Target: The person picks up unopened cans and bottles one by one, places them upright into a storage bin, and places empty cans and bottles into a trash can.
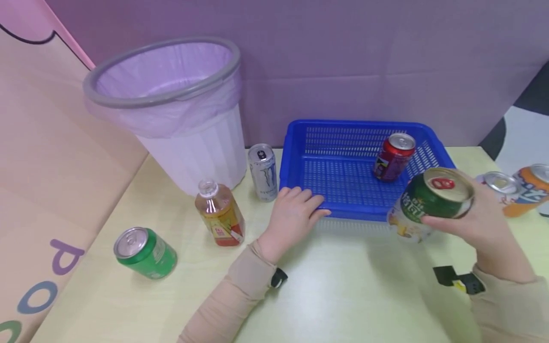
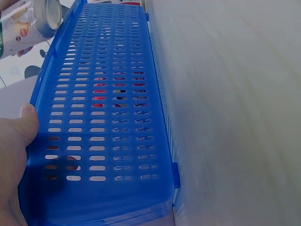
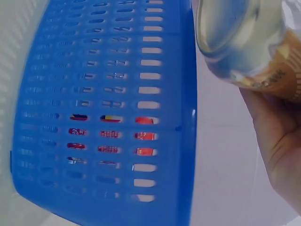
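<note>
From where I stand, the person's right hand [image 1: 486, 221] has its fingers wrapped around a green-and-white drink can [image 1: 422, 207] with a gold top and a red pull tab. The can is held up off the bench [image 1: 343, 286], tilted, by the front right corner of a blue plastic basket [image 1: 343, 211]; I can't tell whether any of it is over the inside. The left hand [image 1: 293, 216] grips the basket's rim near the front left corner, fingers hooked over into the basket and thumb against the edge.

In the basket, toward its right side, there's a dark red soda can [image 1: 393, 157] with a silver top. Past the right hand, at the right of the bench, I see a silver-topped can [image 1: 502, 183], partly hidden, and an orange soda can [image 1: 529, 188] near it.

Just left of the basket stands a slim silver energy drink can [image 1: 263, 174]. A clear bottle of reddish-brown drink [image 1: 220, 216] stands uncapped in front of a white wastebin [image 1: 201, 152], which has a grey rim and a thin liner folded over it. Farther left and closer to the person is a green soda can [image 1: 147, 252].
</note>
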`<state>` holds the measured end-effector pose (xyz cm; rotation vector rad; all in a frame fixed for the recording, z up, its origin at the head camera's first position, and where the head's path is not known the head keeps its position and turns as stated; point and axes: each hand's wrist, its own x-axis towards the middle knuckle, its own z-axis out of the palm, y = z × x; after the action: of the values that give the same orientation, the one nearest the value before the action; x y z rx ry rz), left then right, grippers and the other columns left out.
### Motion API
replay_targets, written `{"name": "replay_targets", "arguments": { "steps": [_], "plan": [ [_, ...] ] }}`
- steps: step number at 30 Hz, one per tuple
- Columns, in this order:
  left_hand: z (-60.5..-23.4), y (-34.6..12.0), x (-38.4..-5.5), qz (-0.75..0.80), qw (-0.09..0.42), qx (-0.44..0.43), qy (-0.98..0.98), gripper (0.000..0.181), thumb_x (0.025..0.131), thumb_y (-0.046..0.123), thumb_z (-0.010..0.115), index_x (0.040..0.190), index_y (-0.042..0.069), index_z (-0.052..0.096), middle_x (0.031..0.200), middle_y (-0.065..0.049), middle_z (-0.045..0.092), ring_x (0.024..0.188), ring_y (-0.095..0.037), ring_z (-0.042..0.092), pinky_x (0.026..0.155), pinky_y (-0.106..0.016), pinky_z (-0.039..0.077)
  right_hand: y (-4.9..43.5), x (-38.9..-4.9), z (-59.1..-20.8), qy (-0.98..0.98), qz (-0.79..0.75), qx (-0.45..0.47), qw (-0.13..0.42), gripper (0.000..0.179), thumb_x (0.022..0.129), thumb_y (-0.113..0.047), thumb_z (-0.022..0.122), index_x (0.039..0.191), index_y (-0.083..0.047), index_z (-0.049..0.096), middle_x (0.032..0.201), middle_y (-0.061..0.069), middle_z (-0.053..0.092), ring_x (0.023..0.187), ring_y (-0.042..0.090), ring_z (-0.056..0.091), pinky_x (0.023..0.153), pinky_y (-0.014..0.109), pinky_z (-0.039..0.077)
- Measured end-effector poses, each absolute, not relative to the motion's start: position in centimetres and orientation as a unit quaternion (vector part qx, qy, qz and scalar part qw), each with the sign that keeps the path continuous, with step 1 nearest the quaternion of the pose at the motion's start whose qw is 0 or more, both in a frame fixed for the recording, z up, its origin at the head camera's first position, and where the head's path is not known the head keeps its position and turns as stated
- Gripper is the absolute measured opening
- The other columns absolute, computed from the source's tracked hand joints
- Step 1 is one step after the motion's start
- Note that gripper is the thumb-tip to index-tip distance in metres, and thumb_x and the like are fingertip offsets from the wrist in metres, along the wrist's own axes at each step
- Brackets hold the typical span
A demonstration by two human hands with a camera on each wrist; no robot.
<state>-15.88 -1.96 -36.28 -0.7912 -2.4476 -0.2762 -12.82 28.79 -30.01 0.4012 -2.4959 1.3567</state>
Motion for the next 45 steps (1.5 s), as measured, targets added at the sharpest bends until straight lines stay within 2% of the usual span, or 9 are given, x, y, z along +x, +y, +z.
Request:
{"name": "replay_targets", "arguments": {
  "steps": [12,14,19,26,29,32,35,39,45],
  "plan": [
    [-36.4,-2.0,-15.9,-0.101,0.282,-0.297,-0.907,0.030,0.089,0.047,0.058,0.101,0.022,0.070,0.088,0.006,0.067,0.078,-0.013,0.056,0.073,-0.029,0.037,28.1,-14.4,-28.7,-0.907,0.392,0.101,0.116,0.077,0.066,-0.007,0.084,0.133,0.001,0.046,0.099,-0.031,0.050,0.088,-0.012,0.048,0.073,0.006,0.036],
    [-36.3,-2.0,-15.9,-0.103,0.281,-0.296,-0.907,0.030,0.089,0.047,0.058,0.101,0.022,0.070,0.088,0.006,0.066,0.078,-0.013,0.056,0.074,-0.029,0.037,28.1,-14.6,-28.5,-0.910,0.389,0.090,0.112,0.076,0.069,-0.010,0.083,0.134,0.001,0.046,0.101,-0.026,0.050,0.086,-0.013,0.047,0.070,0.006,0.036],
    [-36.3,-2.0,-15.9,-0.104,0.284,-0.297,-0.906,0.031,0.089,0.048,0.058,0.100,0.022,0.070,0.087,0.006,0.066,0.078,-0.014,0.056,0.073,-0.029,0.037,27.9,-15.1,-28.0,-0.923,0.369,0.054,0.095,0.076,0.074,-0.018,0.080,0.138,-0.002,0.040,0.114,0.010,0.055,0.083,-0.012,0.042,0.066,0.006,0.036],
    [-36.4,-2.0,-16.0,-0.101,0.278,-0.297,-0.908,0.030,0.090,0.048,0.057,0.101,0.023,0.070,0.087,0.007,0.066,0.079,-0.013,0.056,0.074,-0.029,0.037,27.5,-16.2,-27.6,-0.932,0.355,0.018,0.066,0.088,0.082,-0.029,0.074,0.148,-0.003,0.022,0.133,0.030,0.041,0.109,0.037,0.046,0.080,0.040,0.045],
    [-36.3,-2.0,-15.9,-0.098,0.273,-0.295,-0.910,0.031,0.090,0.048,0.056,0.102,0.023,0.069,0.088,0.007,0.066,0.079,-0.013,0.056,0.074,-0.029,0.037,27.7,-16.8,-27.6,-0.933,0.352,0.019,0.067,0.087,0.082,-0.030,0.073,0.147,-0.002,0.022,0.132,0.030,0.042,0.101,0.021,0.050,0.075,0.025,0.048],
    [-36.3,-2.0,-15.8,-0.099,0.274,-0.295,-0.910,0.030,0.090,0.048,0.056,0.101,0.023,0.069,0.088,0.007,0.066,0.079,-0.013,0.056,0.074,-0.029,0.037,27.9,-17.4,-27.5,-0.938,0.340,0.019,0.065,0.089,0.081,-0.034,0.074,0.147,-0.001,0.023,0.129,0.029,0.044,0.097,0.017,0.049,0.061,0.007,0.037],
    [-36.3,-2.0,-15.8,-0.102,0.279,-0.296,-0.908,0.029,0.090,0.047,0.057,0.100,0.023,0.069,0.088,0.007,0.066,0.079,-0.013,0.056,0.074,-0.029,0.037,27.9,-18.0,-27.4,-0.942,0.330,0.017,0.054,0.093,0.082,-0.038,0.073,0.147,0.002,0.020,0.130,0.032,0.041,0.105,0.042,0.046,0.072,0.027,0.047],
    [-36.3,-2.0,-15.8,-0.103,0.282,-0.297,-0.907,0.029,0.090,0.047,0.056,0.099,0.023,0.069,0.088,0.008,0.066,0.078,-0.013,0.056,0.074,-0.029,0.037,27.8,-18.6,-27.6,-0.947,0.318,0.020,0.046,0.094,0.083,-0.041,0.070,0.145,0.006,0.018,0.131,0.035,0.039,0.110,0.050,0.043,0.083,0.061,0.041],
    [-36.3,-1.9,-15.8,-0.099,0.280,-0.295,-0.908,0.030,0.090,0.048,0.056,0.099,0.023,0.069,0.088,0.008,0.067,0.079,-0.012,0.056,0.074,-0.029,0.037,27.8,-19.5,-28.3,-0.952,0.305,0.021,0.029,0.096,0.082,-0.044,0.070,0.144,0.008,0.018,0.131,0.037,0.038,0.111,0.053,0.042,0.087,0.065,0.040]
  ]
}}
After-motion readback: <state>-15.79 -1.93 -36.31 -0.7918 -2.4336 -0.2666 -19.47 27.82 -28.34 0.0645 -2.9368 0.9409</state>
